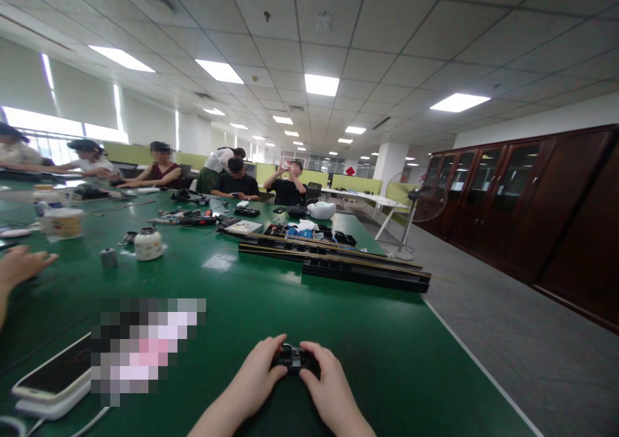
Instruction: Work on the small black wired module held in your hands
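Observation:
Near the front of the green table, a small black device [294,358] with a lighter grey part in its middle is held between both hands. My left hand [261,367] grips its left end with thumb and fingers. On its right end, my right hand [325,374] closes in the same way. The device's exact kind cannot be made out, and my fingers cover both its ends. It is low over the tabletop or resting on it; I cannot tell which.
To the left lies a phone [53,366] on a white base with cables, beside a blurred-out patch. Another person's hand [24,266] reaches in at left. A jar [148,243], long black rails [367,276] and tools [193,218] lie farther back. The green table [435,359] ends at right.

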A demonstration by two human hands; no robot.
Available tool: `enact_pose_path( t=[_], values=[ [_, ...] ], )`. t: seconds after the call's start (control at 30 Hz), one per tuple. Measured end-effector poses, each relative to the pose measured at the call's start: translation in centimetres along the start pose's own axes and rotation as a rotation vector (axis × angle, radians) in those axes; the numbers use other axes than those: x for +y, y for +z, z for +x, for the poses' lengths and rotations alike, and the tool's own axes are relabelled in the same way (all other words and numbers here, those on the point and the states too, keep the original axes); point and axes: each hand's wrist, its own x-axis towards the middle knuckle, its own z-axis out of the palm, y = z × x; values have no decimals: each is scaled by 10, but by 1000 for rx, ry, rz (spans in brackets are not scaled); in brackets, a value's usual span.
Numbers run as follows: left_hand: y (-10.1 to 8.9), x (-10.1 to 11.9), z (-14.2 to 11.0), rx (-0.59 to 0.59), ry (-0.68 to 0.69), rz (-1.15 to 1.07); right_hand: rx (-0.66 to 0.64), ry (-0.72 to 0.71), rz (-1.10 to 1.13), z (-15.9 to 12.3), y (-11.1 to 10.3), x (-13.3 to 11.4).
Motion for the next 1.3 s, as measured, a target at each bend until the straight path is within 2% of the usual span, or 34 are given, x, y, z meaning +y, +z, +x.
enact_pose_path(
  t=[0.13, 0.27, 0.5, 1.3],
  values=[
    [0, 1, -1, 11, 45, 152, 2, -6, -31, 0, 1, 1],
    [2, -4, -1, 49, 71, 155, -3, 6, -43, 1, 3, 2],
    [1, -1, -1, -6, 74, 196, 9, 24, -31, 1, 3, 4],
    [2, -1, -1, 6, 41, 123, 18, 32, -42, 1, 4, 4]
  ],
)
